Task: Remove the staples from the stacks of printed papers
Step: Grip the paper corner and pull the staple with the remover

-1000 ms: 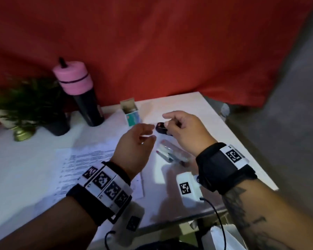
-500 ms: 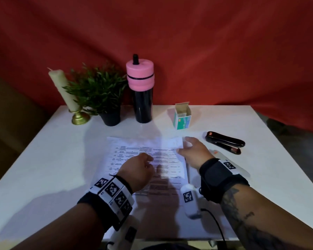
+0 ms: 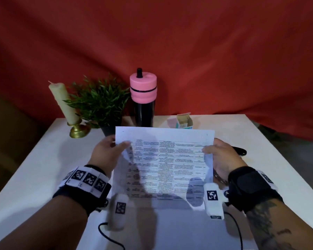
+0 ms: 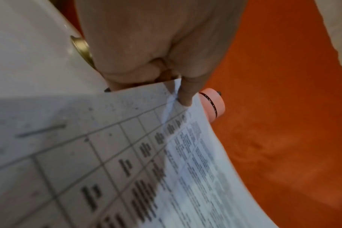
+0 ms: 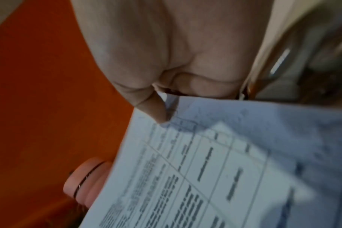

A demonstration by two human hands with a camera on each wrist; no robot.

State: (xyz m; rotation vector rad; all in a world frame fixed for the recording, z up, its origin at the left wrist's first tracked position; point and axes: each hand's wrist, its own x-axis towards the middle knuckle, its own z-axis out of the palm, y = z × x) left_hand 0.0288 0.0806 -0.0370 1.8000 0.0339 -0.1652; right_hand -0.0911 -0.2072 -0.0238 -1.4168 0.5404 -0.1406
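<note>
A stack of printed papers [image 3: 164, 159] with tables of text is held up off the white table [image 3: 34, 168], its top edge tilted away from me. My left hand [image 3: 119, 145] pinches the stack's upper left edge and my right hand [image 3: 209, 149] pinches the upper right edge. In the left wrist view the thumb [image 4: 184, 95] presses the papers [image 4: 107, 154], and a thin staple [image 4: 41, 131] shows near the corner. The right wrist view shows the other thumb [image 5: 156, 111] pressing the sheet [image 5: 205, 154].
A black stapler [image 3: 240, 151] lies on the table behind my right hand. An open staple box [image 3: 183, 121], a black bottle with a pink lid [image 3: 143, 98], a potted plant [image 3: 99, 103] and a candle on a brass holder [image 3: 63, 103] line the back edge. Red cloth hangs behind.
The papers lay flat on the table half a second ago; both hands have now lifted them by the top corners. Before that, my right hand was at the black stapler.
</note>
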